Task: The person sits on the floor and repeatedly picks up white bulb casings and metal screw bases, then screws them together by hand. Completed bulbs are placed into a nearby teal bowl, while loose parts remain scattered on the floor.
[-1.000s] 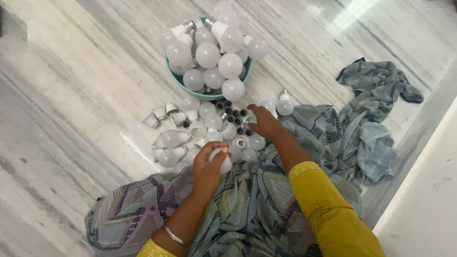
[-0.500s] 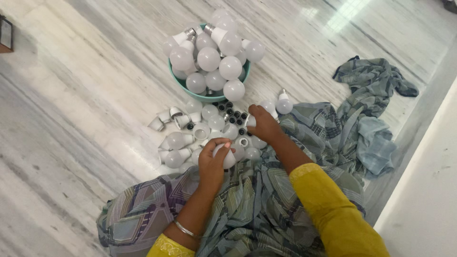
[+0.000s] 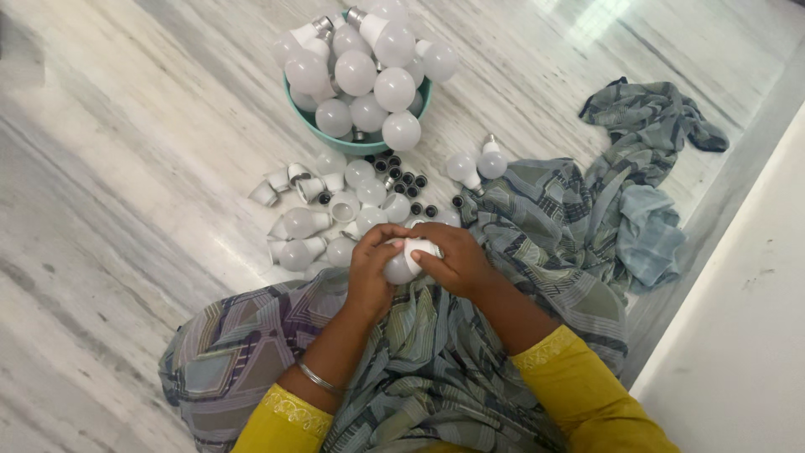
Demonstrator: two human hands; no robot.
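My left hand [image 3: 371, 273] and my right hand [image 3: 454, 258] meet over my lap, both gripping one white light bulb [image 3: 405, 259]. The left hand cups its round dome; the right hand's fingers wrap its white base. Just beyond the hands, several loose white bulbs and bulb housings [image 3: 312, 220] lie on the floor, with several small black caps [image 3: 404, 179] among them.
A teal bowl [image 3: 312, 126] heaped with white bulbs stands farther out on the marble floor [image 3: 126, 168]. Two bulbs [image 3: 476, 164] lie at the edge of the patterned grey cloth [image 3: 579, 235] that spreads right. A white wall base [image 3: 738, 335] runs along the right.
My right hand came back from the black caps on the floor and joined the left hand on the bulb. The bulb is now held by both hands.
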